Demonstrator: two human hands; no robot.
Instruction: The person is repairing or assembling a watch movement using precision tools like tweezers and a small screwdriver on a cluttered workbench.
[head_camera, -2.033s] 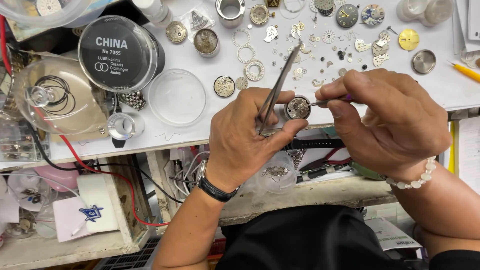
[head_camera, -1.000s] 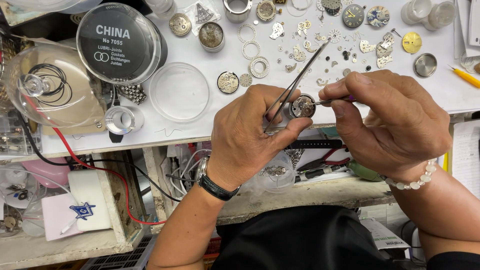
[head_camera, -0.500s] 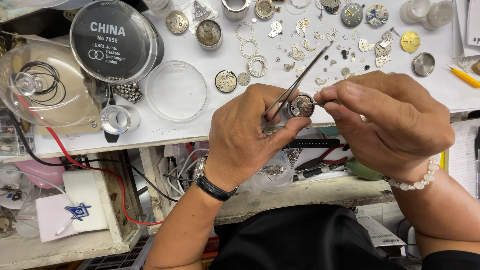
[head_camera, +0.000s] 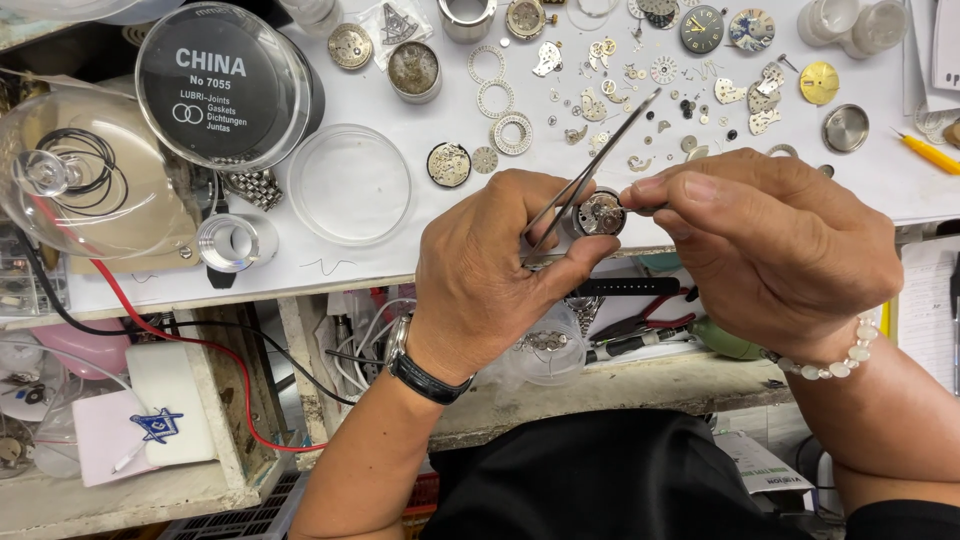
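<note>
The left hand (head_camera: 490, 270) is pinching the little round watch part (head_camera: 598, 213) and tweezers (head_camera: 590, 175) tightly. The right hand (head_camera: 775, 245) is closing its grip on a thin tool touching the watch part. The watch part is open, with loose bits (head_camera: 640, 80) lying on the white surface (head_camera: 400, 250) above it.

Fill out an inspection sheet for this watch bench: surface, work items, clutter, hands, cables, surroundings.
Surface: white bench top, crowded toward the far edge.
Work items: round watch movement held over the near edge; tweezers angled across it.
Clutter: loose gears and plates, dials, clear round dish, black-lidded round tin, glass dome, yellow tool.
Hands: left hand grips movement and tweezers; right hand pinches a thin tool at the movement.
Cables: red wire and black wire run below the bench.
Surroundings: lower shelf with small tools.
</note>
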